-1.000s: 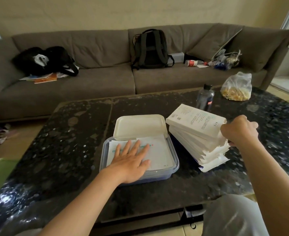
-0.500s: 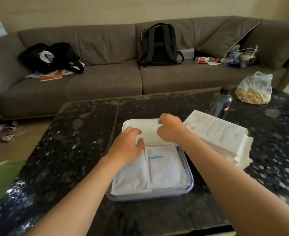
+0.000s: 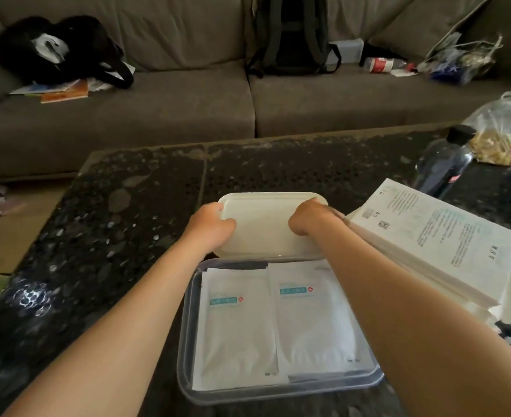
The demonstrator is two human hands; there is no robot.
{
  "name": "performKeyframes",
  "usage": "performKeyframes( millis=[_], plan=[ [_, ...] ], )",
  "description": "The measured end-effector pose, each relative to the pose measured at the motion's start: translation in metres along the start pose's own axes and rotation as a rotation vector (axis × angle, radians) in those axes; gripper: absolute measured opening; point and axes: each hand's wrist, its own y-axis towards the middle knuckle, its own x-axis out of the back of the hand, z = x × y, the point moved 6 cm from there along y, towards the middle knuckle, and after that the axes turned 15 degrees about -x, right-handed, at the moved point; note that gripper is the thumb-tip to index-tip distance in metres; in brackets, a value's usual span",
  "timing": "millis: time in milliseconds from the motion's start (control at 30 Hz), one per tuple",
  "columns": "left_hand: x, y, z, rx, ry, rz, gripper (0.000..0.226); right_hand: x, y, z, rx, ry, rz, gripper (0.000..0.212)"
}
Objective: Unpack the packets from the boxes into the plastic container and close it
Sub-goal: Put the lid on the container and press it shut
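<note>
Plastic container (image 3: 278, 394): sat open near the front edge of the dark speckled table (image 3: 128, 221), clear-walled, filled with white packets (image 3: 236, 332) laid flat in two side-by-side stacks, teal labels toward the far end.

Lid (image 3: 263, 227), cream-coloured: lay just behind the container at its far rim, whether touching or overlapping impossible to tell; gripped at both ends.

Left hand (image 3: 209, 228): curled round the lid's left edge, thumb across the top.

Right hand (image 3: 311, 216): curled over the lid's far right corner.

Flattened boxes (image 3: 434, 245): piled in a slanting stack just right of the container, beside the right forearm.

Beyond those: dark bottle (image 3: 443, 167) upright, clear bag (image 3: 503, 133) of pale yellowish contents just beside it.

Behind the table: grey sofa (image 3: 173, 109) with a backpack (image 3: 290, 34) propped against its back.
</note>
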Motion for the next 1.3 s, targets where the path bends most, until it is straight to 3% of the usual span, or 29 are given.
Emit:
performKeyframes(
  millis=[100, 200, 233, 300, 367, 533, 667, 833, 933, 1033, 1100, 1200, 1300],
  plan=[
    [-0.002, 0.005, 0.002, 0.036, -0.054, -0.020, 0.046, 0.000, 0.003, 0.002, -0.022, 0.064, 0.003, 0.040],
    [-0.001, 0.008, 0.008, 0.102, -0.134, -0.072, 0.031, 0.004, 0.002, 0.003, -0.074, 0.232, -0.022, 0.056],
    [0.001, 0.008, 0.010, 0.121, -0.164, -0.086, 0.034, 0.005, 0.001, 0.003, -0.083, 0.301, -0.033, 0.063],
    [0.007, 0.007, 0.015, 0.154, -0.251, -0.127, 0.061, 0.010, -0.002, 0.003, -0.068, 0.424, -0.078, 0.069],
    [0.020, 0.002, 0.015, 0.179, -0.312, -0.200, 0.068, 0.019, -0.007, 0.004, -0.027, 0.544, -0.135, 0.069],
    [0.059, -0.019, 0.008, 0.179, -0.459, -0.386, 0.044, 0.053, -0.040, 0.000, 0.119, 0.907, -0.232, 0.062],
    [0.080, -0.049, -0.006, 0.123, -0.637, -0.470, 0.030, 0.076, -0.073, -0.031, 0.199, 1.200, -0.214, 0.043],
    [0.091, -0.095, -0.006, 0.088, -0.915, -0.525, 0.045, 0.065, -0.101, -0.081, 0.096, 1.467, 0.054, 0.061],
    [0.084, -0.125, -0.004, 0.080, -0.918, -0.494, 0.049, 0.052, -0.121, -0.102, 0.105, 1.396, 0.131, 0.049],
    [0.073, -0.152, -0.006, 0.039, -0.830, -0.458, 0.024, 0.041, -0.143, -0.118, 0.220, 1.091, -0.013, 0.025],
    [0.069, -0.165, -0.007, -0.017, -0.621, -0.415, 0.016, 0.030, -0.156, -0.126, 0.277, 0.984, -0.058, 0.017],
    [0.061, -0.186, -0.009, -0.056, -0.414, -0.323, 0.027, 0.012, -0.164, -0.135, 0.283, 0.863, -0.065, 0.021],
    [0.047, -0.200, -0.011, -0.089, -0.298, -0.204, 0.046, -0.006, -0.176, -0.138, 0.301, 0.583, -0.107, 0.039]
  ],
)
